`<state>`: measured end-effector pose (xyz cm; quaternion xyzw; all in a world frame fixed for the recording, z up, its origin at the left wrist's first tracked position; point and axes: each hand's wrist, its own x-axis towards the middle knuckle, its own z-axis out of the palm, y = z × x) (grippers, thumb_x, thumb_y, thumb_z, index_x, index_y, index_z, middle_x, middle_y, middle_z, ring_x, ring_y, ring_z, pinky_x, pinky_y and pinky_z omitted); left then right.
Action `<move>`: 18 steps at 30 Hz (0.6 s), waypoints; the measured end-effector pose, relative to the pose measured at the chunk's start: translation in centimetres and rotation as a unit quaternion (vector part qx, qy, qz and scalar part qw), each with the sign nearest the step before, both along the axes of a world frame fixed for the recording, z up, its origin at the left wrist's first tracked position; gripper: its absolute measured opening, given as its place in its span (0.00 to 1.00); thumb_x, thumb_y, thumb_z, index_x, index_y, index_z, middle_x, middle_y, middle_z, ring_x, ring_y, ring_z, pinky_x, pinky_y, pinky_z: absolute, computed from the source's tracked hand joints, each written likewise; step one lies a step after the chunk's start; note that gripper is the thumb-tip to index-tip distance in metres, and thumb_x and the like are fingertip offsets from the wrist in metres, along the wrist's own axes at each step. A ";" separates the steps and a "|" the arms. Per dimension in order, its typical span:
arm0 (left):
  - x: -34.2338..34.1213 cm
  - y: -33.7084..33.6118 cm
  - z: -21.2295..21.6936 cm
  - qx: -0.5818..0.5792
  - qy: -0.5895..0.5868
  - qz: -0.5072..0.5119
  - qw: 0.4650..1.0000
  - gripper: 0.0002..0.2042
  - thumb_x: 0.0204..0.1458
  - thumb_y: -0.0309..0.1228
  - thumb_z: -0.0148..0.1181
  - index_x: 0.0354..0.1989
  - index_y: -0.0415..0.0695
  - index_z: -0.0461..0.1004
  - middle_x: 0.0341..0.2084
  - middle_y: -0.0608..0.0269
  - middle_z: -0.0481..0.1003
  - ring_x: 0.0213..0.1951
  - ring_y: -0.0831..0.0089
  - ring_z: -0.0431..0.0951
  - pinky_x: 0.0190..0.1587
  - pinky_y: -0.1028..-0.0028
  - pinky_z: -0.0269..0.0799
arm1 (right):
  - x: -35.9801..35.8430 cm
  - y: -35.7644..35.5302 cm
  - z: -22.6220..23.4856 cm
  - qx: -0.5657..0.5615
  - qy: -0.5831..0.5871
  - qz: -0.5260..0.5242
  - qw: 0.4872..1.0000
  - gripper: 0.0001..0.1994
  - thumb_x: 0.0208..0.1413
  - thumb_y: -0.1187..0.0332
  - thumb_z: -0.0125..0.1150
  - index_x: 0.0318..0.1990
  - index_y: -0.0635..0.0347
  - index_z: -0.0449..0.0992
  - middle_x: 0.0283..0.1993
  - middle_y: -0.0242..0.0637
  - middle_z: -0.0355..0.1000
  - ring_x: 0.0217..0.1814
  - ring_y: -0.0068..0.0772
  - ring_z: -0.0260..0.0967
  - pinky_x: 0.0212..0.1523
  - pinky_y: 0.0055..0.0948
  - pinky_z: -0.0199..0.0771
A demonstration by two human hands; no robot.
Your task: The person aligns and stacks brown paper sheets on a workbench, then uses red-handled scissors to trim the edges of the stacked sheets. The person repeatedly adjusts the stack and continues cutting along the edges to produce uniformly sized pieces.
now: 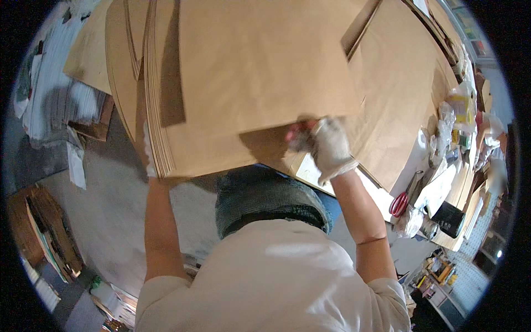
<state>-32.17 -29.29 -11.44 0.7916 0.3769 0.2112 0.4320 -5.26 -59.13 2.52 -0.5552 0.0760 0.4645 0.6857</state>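
In front of me is a stack of large brown paper sheets (221,149), its layered left edge fanned into thin lines. My left hand (148,150), in a white glove, grips this left edge; its fingers are mostly hidden behind the sheets. A top brown sheet (265,61) lies over the others and casts a shadow below its near edge. Close to the near right corner of that sheet is my right hand (332,148), also in a white glove, with the fingers curled. A blurred red and dark patch (300,134) shows at its fingers; I cannot make out what it is.
Red-handled scissors (399,203) lie on the table at the right, near a black container (448,218) and plastic bags (445,124). Stacked white sheets (55,99) stand at the far left. Brown boards (50,232) lean at the lower left.
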 end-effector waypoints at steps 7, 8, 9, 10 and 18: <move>-0.7 3.9 10.3 -0.066 -0.146 0.172 0.972 0.22 0.67 0.39 0.48 0.63 0.37 0.69 0.55 0.47 0.75 0.58 0.59 0.75 0.66 0.62 0.65 | 1.7 -4.5 1.2 -0.187 -0.050 0.346 0.918 0.14 0.64 0.66 0.56 0.51 0.66 0.76 0.37 0.42 0.79 0.34 0.32 0.79 0.33 0.33 0.81; -0.4 4.1 11.0 -0.051 -0.112 0.191 0.974 0.22 0.68 0.40 0.47 0.63 0.38 0.69 0.54 0.48 0.76 0.57 0.59 0.75 0.64 0.62 0.67 | 2.6 -4.7 1.0 -0.162 -0.089 0.291 0.939 0.14 0.65 0.64 0.57 0.51 0.63 0.76 0.36 0.39 0.80 0.32 0.29 0.78 0.35 0.31 0.81; 0.3 3.8 11.7 -0.062 -0.114 0.151 0.980 0.23 0.67 0.42 0.47 0.63 0.39 0.69 0.53 0.48 0.76 0.55 0.60 0.76 0.63 0.62 0.68 | 3.3 -4.1 0.6 -0.169 -0.171 0.217 0.946 0.14 0.64 0.64 0.58 0.52 0.63 0.76 0.37 0.38 0.79 0.35 0.27 0.77 0.38 0.30 0.79; 1.5 2.9 12.2 -0.074 -0.117 0.110 0.984 0.23 0.67 0.43 0.48 0.63 0.40 0.69 0.52 0.48 0.77 0.54 0.61 0.77 0.61 0.62 0.70 | 4.1 -3.7 -0.1 -0.176 -0.253 0.139 0.941 0.14 0.64 0.65 0.59 0.52 0.63 0.76 0.38 0.38 0.79 0.38 0.26 0.76 0.42 0.28 0.78; 9.4 -1.5 11.9 -0.225 -0.071 0.124 0.964 0.26 0.60 0.43 0.62 0.61 0.39 0.69 0.49 0.58 0.77 0.46 0.71 0.78 0.51 0.71 0.74 | 3.9 0.7 -3.5 -0.174 -0.373 0.115 0.904 0.17 0.59 0.67 0.63 0.55 0.58 0.75 0.48 0.39 0.79 0.52 0.33 0.75 0.55 0.30 0.73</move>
